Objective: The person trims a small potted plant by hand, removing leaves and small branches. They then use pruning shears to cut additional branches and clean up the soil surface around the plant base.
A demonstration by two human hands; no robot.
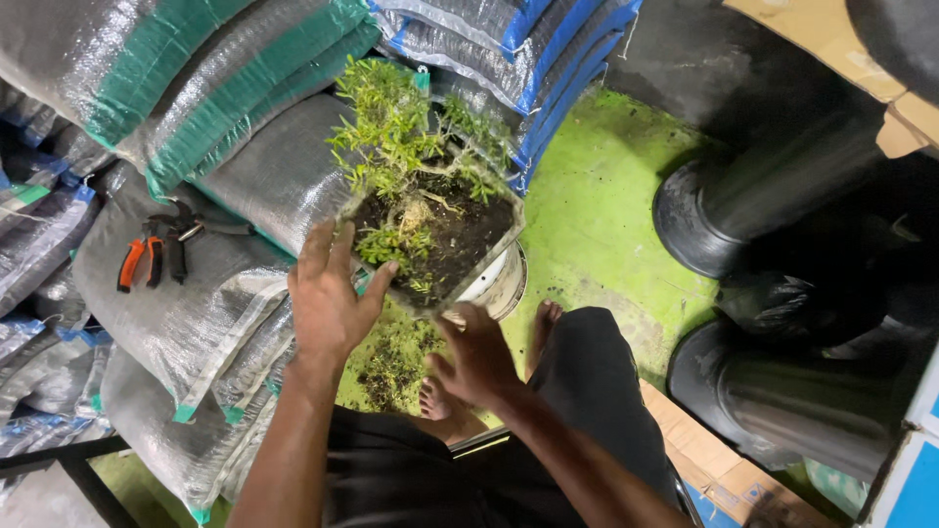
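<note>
Holding: a small potted plant [430,210] is kept up in the air by both hands, tilted toward the camera, so the dark soil and bare roots at its top are visible.
Left hand: the left hand [328,293] is spread flat against the left side of the pot, fingers open and pressing, thumb near the soil edge.
Right hand: the right hand [476,357] is under the lower right corner of the pot, fingers curled up to support it; it looks like a loose grip, but the fingertips are partly hidden, so I cannot be fully sure.
Plant: thin green shoots with small leaves, some grey woody stems, soil dry and crumbly.
Below the pot: a white round container [499,284] stands on the green floor [606,196], partly hidden behind the pot; a heap of cut green bits [391,362] lies near the bare feet [543,318].
Left side: grey woven sacks [186,313] with green and blue stripes are piled up; on one sack lie garden shears with orange handles [147,254], well apart from the hands.
Right side: two black round pots [743,215] lying on their sides, and brown cardboard [714,469] on the floor.
Step in hand: I judge that the plant is being turned and inspected, the shears put aside.
Next move calls for: a steady hold with both hands, since the loose soil could fall out when the pot tilts more.
</note>
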